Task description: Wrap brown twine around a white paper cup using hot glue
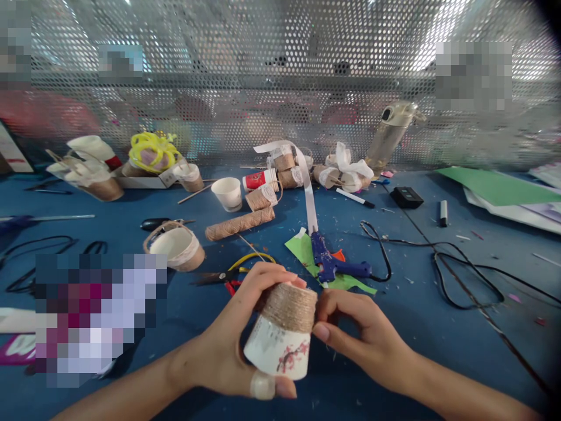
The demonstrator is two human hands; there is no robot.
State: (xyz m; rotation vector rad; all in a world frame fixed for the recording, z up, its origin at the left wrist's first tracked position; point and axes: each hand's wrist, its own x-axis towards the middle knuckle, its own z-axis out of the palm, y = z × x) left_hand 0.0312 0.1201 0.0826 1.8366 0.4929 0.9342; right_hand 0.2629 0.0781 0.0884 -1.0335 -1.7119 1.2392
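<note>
At the near middle of a blue table point(412, 316), the left hand point(234, 333) held a tilted paper cup point(274, 349) in a wrapped grip, thumb at the wide rim. Brown twine point(289, 308) circled the narrow end; printed red blossoms point(293, 355) showed below. The right hand point(372, 336) made a narrow pinch at the twine's right edge; any loose strand in it could not be told. Farther off lay 1 blue glue gun point(335, 266), with scissors point(223, 276) to its left.
</note>
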